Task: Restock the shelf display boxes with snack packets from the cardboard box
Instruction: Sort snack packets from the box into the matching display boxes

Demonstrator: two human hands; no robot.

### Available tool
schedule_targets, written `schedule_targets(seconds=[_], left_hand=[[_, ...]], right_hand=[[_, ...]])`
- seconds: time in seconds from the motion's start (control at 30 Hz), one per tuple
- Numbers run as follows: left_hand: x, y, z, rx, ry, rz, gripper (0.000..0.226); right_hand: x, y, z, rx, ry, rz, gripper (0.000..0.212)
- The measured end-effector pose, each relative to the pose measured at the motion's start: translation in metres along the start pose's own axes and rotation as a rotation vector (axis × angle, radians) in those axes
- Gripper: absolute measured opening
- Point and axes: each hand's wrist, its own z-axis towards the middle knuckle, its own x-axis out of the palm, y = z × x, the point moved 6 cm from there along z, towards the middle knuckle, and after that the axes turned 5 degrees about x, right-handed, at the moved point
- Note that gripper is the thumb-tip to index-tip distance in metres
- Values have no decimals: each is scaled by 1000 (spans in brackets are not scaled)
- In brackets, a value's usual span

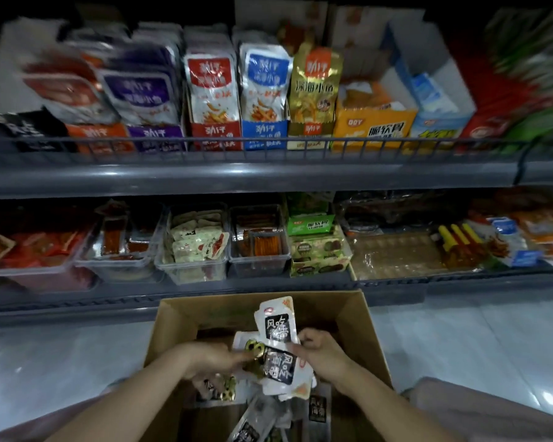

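An open cardboard box [358,317] stands on the floor below the shelves, holding several white snack packets with black labels. Over the box, my left hand [211,358] and my right hand [323,349] both grip a bunch of these snack packets [280,352]; one packet sticks upright above the bunch. More loose packets [256,422] lie deeper in the box. On the upper shelf stand display boxes: the black one [26,129] at far left carries the same label, and the orange display box [372,126] looks only partly filled.
A wire rail [268,140] fronts the upper shelf with rows of red, purple, blue and gold packets. The lower shelf holds clear plastic tubs [195,247] of snacks and a green carton [313,247]. Pale tiled floor [460,339] lies on both sides of the box.
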Motion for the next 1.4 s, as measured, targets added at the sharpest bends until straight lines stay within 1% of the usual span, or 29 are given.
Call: schedule_targets(seconds=[0.07,0.1,0.13,0.2,0.27,0.3,0.33,0.4,0.5,0.63,0.73,0.8,0.87,0.93,1.0,1.07,1.1,1.17,1.23,1.3,1.4], left_hand=[[1,-10,-20,59,-12,-82,77],[0,-18,-31,123,-48,-162,80],[1,-28,-42,222,-83,-300,80],[0,-48,-62,436,-151,-653,66],[0,-60,-80,568,-223,-883,46],[0,-65,-89,609,-258,-940,39],[0,-68,-96,645,-288,-976,37],[1,-76,-107,697,-303,-1011,39],[6,-88,-117,733,-255,-1072,31],[0,-95,-117,748,-294,-1050,36],[-5,-94,-114,723,-308,-1066,39],[-9,-95,-112,723,-315,-1065,41],[-15,-97,-113,728,-309,-1096,37],[-23,-96,-115,716,-326,-1140,28],[-28,-93,-115,691,-370,-1112,27],[-27,-90,-112,669,-418,-1045,27],[-25,-88,-111,649,-461,-991,28],[-21,-86,-110,618,-570,-871,28],[-17,-87,-110,632,-626,-808,27],[-9,-92,-111,676,-604,-705,28],[5,-102,-114,782,-554,-520,39]], right_hand=[[-11,34,-26,-48,-25,22,17],[-16,49,-38,-62,-41,54,18],[-22,61,-48,-81,-65,95,19],[-29,80,-67,-124,-119,227,24],[-29,91,-82,-131,-136,373,24],[-26,97,-89,-127,-123,443,23],[-21,103,-95,-117,-101,510,22],[-11,114,-102,-108,-54,565,27],[1,128,-108,-156,-29,426,38],[6,132,-112,-201,-86,312,40],[7,129,-108,-199,-120,337,29],[-1,131,-108,-201,-159,433,22],[-24,137,-107,-203,-215,601,19],[-54,147,-109,-232,-250,777,18],[-80,157,-114,-294,-266,848,21],[-89,162,-116,-336,-247,771,24],[-86,161,-115,-324,-231,705,24],[-69,154,-111,-245,-231,545,22],[-49,142,-103,-173,-281,427,21],[-30,133,-96,-171,-318,443,18],[-11,121,-86,-177,-417,435,17]])
